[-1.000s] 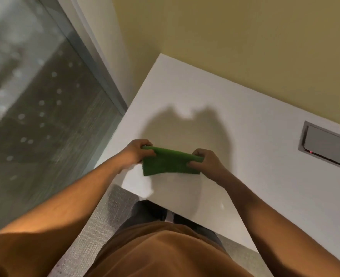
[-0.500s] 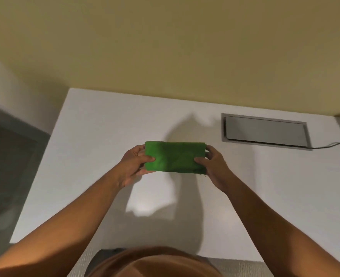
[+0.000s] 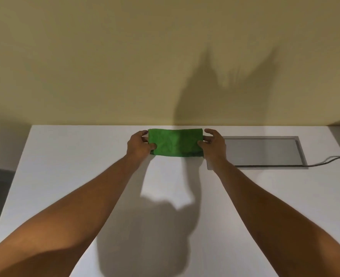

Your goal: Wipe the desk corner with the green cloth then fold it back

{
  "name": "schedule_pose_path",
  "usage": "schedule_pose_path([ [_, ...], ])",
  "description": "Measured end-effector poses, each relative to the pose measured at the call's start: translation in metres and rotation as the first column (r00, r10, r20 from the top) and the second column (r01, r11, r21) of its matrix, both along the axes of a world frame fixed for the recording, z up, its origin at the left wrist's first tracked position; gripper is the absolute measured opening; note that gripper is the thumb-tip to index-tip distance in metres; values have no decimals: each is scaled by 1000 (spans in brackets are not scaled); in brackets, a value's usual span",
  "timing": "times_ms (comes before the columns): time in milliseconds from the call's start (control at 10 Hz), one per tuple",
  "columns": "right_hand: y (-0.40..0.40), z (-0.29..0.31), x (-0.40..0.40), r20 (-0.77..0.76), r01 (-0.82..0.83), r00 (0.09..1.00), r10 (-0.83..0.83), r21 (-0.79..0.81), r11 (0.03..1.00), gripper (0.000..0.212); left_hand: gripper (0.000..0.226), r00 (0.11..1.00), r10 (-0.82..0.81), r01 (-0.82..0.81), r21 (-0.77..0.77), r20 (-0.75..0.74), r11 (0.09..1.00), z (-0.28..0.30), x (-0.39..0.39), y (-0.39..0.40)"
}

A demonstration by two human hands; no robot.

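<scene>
The green cloth [image 3: 175,142] is folded into a wide rectangle, stretched between both hands near the far edge of the white desk [image 3: 69,176]. My left hand [image 3: 140,145] pinches its left end, thumb on top. My right hand [image 3: 214,143] pinches its right end the same way. Whether the cloth rests on the desk or hangs just over it I cannot tell. The desk's far left corner [image 3: 33,127] lies well left of the cloth.
A grey metal cable hatch [image 3: 265,151] is set into the desk right of my right hand. A dark cable [image 3: 331,159] runs from it to the right edge. A yellow wall [image 3: 125,66] stands behind the desk. Dark floor shows at left.
Both hands have carried the folded cloth from the desk's near left part toward the far edge by the wall. My view has turned from the left corner to face the wall.
</scene>
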State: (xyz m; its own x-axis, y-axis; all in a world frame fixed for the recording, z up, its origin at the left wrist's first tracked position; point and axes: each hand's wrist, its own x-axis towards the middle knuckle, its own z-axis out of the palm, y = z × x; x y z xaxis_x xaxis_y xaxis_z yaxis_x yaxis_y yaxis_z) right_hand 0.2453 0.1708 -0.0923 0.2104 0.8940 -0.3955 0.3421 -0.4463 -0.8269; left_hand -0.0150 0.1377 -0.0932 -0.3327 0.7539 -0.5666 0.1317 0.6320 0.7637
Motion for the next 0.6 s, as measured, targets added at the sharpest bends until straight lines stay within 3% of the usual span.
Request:
schedule_pose_path([
  [200,28,-17,0,197,-105,976,96,36,994,35,50,949,-122,147,64,-291,987,-13,20,21],
  [300,23,-26,-2,493,-340,832,253,94,936,42,40,790,-231,341,93,-568,936,-17,23,13],
  [400,13,-33,-7,732,-580,581,356,66,812,36,34,425,-386,662,-10,-819,749,-18,22,1],
  [500,5,-34,-10,754,-591,537,379,16,806,35,50,178,-561,745,-262,-808,614,-21,24,-10],
  [600,0,-30,-13,774,-580,529,349,29,814,36,63,76,-598,723,-368,-798,584,-18,27,-22],
])
